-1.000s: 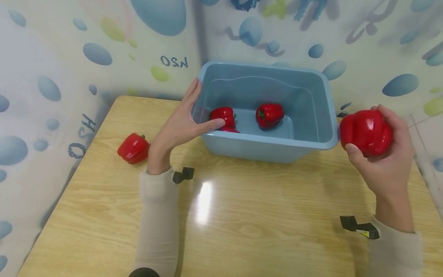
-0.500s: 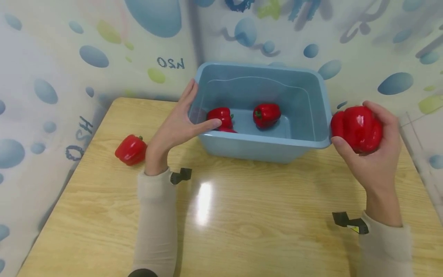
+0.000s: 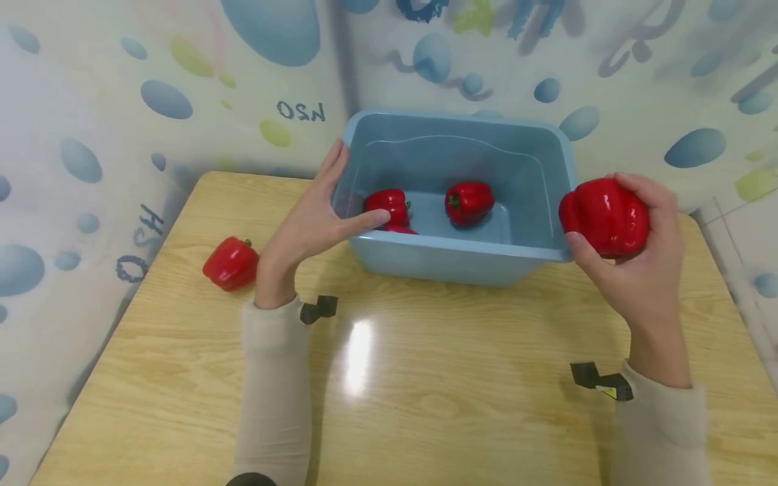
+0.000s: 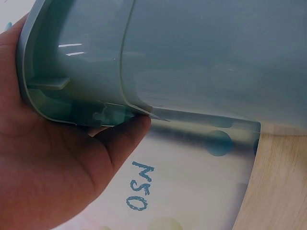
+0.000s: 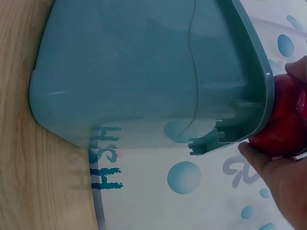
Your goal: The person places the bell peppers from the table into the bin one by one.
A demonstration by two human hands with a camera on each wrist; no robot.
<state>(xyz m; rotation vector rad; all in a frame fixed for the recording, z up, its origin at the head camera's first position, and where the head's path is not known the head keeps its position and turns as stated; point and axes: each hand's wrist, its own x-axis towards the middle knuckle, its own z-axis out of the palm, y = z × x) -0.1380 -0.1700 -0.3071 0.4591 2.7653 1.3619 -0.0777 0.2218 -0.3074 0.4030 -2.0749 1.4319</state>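
A blue plastic bin (image 3: 437, 260) stands on the table near the wall. My left hand (image 3: 310, 209) grips its left end, with the thumb over the front rim and the fingers along the outside, as the left wrist view also shows. Inside the bin, one red bell pepper (image 3: 470, 202) lies near the middle. Another bell pepper (image 3: 387, 204) lies at the left, partly behind my thumb, and a bit of red shows below it. My right hand (image 3: 647, 270) holds a large red bell pepper (image 3: 604, 217) at the bin's right rim, level with or slightly above it.
One more red bell pepper (image 3: 231, 263) lies on the wooden table (image 3: 450, 385), left of my left wrist. A wall with blue and green spots (image 3: 164, 99) stands close behind and to the left. The table's right edge runs past my right forearm.
My right hand has moved left with the bell pepper, from beyond the bin's right side up to its right rim. The left hand stays on the bin; the view shifted slightly.
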